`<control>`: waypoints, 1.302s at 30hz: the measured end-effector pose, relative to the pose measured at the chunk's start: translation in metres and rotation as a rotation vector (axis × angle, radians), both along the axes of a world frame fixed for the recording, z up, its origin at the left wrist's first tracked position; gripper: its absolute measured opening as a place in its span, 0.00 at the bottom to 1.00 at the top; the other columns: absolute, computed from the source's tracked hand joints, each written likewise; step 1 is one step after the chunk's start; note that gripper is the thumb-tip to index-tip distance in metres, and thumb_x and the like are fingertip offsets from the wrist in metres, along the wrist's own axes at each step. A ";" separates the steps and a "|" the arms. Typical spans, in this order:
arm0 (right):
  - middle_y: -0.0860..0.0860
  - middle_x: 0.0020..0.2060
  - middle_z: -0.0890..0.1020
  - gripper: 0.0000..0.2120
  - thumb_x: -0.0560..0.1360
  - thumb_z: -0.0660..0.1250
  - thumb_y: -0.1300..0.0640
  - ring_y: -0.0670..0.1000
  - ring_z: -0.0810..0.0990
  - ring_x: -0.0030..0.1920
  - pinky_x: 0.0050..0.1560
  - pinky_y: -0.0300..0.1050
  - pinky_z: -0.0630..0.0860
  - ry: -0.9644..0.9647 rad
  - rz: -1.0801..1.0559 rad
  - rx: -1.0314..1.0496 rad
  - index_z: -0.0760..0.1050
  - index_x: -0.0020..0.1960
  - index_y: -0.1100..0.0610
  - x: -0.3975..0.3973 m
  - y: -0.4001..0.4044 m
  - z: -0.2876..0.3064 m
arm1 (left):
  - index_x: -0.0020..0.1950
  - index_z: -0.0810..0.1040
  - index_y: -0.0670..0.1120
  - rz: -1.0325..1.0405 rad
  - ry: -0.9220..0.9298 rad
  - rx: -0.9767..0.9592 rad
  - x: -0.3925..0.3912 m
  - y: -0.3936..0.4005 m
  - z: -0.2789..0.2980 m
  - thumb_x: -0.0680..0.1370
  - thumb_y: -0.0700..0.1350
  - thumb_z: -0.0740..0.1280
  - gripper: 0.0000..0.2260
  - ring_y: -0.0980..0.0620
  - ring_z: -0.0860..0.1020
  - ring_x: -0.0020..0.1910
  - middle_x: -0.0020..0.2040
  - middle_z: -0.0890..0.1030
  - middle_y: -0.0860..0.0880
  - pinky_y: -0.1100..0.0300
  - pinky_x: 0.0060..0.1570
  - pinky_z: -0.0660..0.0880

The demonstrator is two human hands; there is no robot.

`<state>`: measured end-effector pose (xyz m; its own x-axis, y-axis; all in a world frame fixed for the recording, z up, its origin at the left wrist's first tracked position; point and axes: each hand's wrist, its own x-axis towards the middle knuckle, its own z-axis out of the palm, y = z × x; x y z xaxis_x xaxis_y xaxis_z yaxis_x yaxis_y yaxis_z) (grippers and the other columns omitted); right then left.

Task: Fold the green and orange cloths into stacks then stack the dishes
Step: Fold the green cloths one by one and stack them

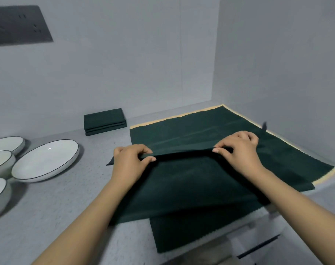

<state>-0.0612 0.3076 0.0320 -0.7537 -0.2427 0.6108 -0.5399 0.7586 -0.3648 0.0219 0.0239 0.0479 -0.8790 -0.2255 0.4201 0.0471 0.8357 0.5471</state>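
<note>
Head view, green cloth (191,186): lay on the grey counter (48,217), topmost of spread dark green cloths, its near part doubled over into a raised fold.
Handling: judged soft, light and limp; likely to sag between grips, so best taken at the fold's two ends.
Left hand (130,161): fingers curled, pinched the left end of the fold.
Right hand (241,150): fingers curled, pinched the right end of the fold.
Orange cloths (324,177): showed only as pale edges under the green pile.
Folded green stack (104,121): sat by the back wall.
White dishes (46,159): unstacked at left, fragile by the look.
</note>
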 end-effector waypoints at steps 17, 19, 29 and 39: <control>0.43 0.45 0.84 0.05 0.68 0.75 0.57 0.42 0.77 0.53 0.68 0.37 0.50 -0.095 0.032 -0.127 0.84 0.42 0.48 0.105 0.036 -0.063 | 0.37 0.80 0.65 -0.079 0.024 0.130 0.114 0.026 -0.056 0.68 0.47 0.77 0.12 0.63 0.79 0.47 0.36 0.78 0.70 0.44 0.56 0.73; 0.44 0.46 0.84 0.05 0.69 0.74 0.57 0.42 0.76 0.54 0.68 0.41 0.52 -0.109 0.046 -0.140 0.84 0.44 0.49 0.107 0.036 -0.062 | 0.38 0.81 0.63 -0.076 0.018 0.124 0.115 0.026 -0.057 0.68 0.47 0.77 0.11 0.62 0.79 0.48 0.37 0.77 0.69 0.45 0.58 0.72; 0.44 0.49 0.84 0.05 0.70 0.73 0.57 0.41 0.76 0.56 0.68 0.41 0.55 -0.133 0.068 -0.160 0.84 0.45 0.49 0.115 0.041 -0.068 | 0.41 0.85 0.55 -0.070 0.023 0.074 0.120 0.027 -0.061 0.69 0.47 0.76 0.03 0.60 0.77 0.49 0.43 0.79 0.63 0.62 0.61 0.61; 0.49 0.54 0.82 0.08 0.72 0.72 0.57 0.48 0.76 0.63 0.67 0.49 0.66 -0.239 0.107 -0.146 0.83 0.50 0.50 0.118 0.044 -0.064 | 0.38 0.85 0.52 -0.072 0.019 -0.015 0.122 0.030 -0.065 0.73 0.54 0.72 0.08 0.56 0.77 0.47 0.44 0.82 0.58 0.53 0.53 0.74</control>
